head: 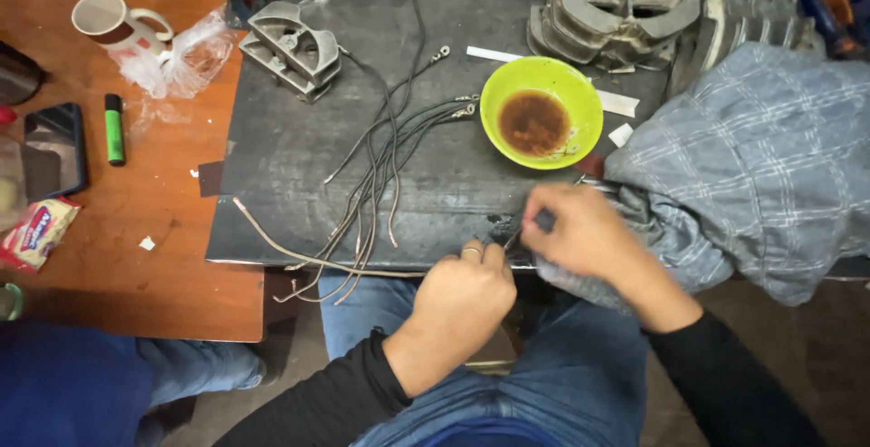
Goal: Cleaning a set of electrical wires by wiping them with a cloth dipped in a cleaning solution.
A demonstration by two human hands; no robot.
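Left hand [464, 295] and right hand [580, 229] both closed on a thin dark wire piece [513, 238], mostly hidden between them; its axis appears to run left-right along the dark bench [290, 152] edge.

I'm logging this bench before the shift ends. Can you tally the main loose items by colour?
Green: 2, bowl and marker
Grey metal castings: 2 stacks, and
White mug: 1
Black phone: 1
Total: 6

Dark mat [290, 152] with wires [381, 166], bowl [541, 111]
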